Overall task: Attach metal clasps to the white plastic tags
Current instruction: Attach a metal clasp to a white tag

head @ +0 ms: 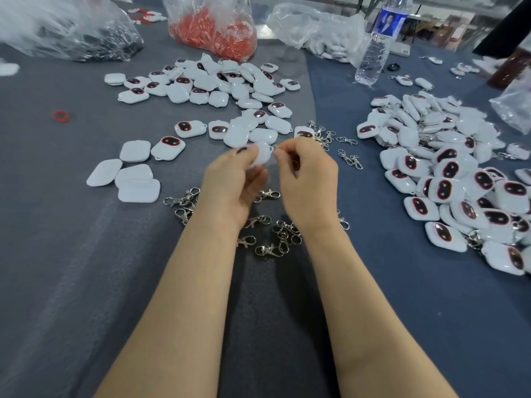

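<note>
White plastic is showing between two hands in the middle of the frame. The left hand [230, 179] is pinching a white tag [263, 156] between its thumb and its curled fingers, and it is holding the tag up off the grey cloth [71, 254]. The right hand [307, 182] is pinching a small metal clasp [276, 148] between its thumb and first finger, and its other fingers are curling in. The clasp is touching the right edge of the tag. It is too blurry to tell if the clasp is hooked on.

More loose clasps [275, 237] are lying on the cloth under and between the two wrists, and a few more are lying just to the right of the hands.

A heap of tags [218, 81] is lying in the upper middle of the frame. Some are showing a dark oval with a red rim, and some are lying plain side up. A bigger heap of tags [459, 182] is lying at the right side, and some metal clasps are showing among them.

A clear bag of red bits [212, 33] is sitting at the top middle. A crinkly clear bag [66, 30] is sitting at the upper left. A water bottle [376, 50] is standing upright at the upper right. A small red ring [61, 116] is lying alone on the cloth at the left.
</note>
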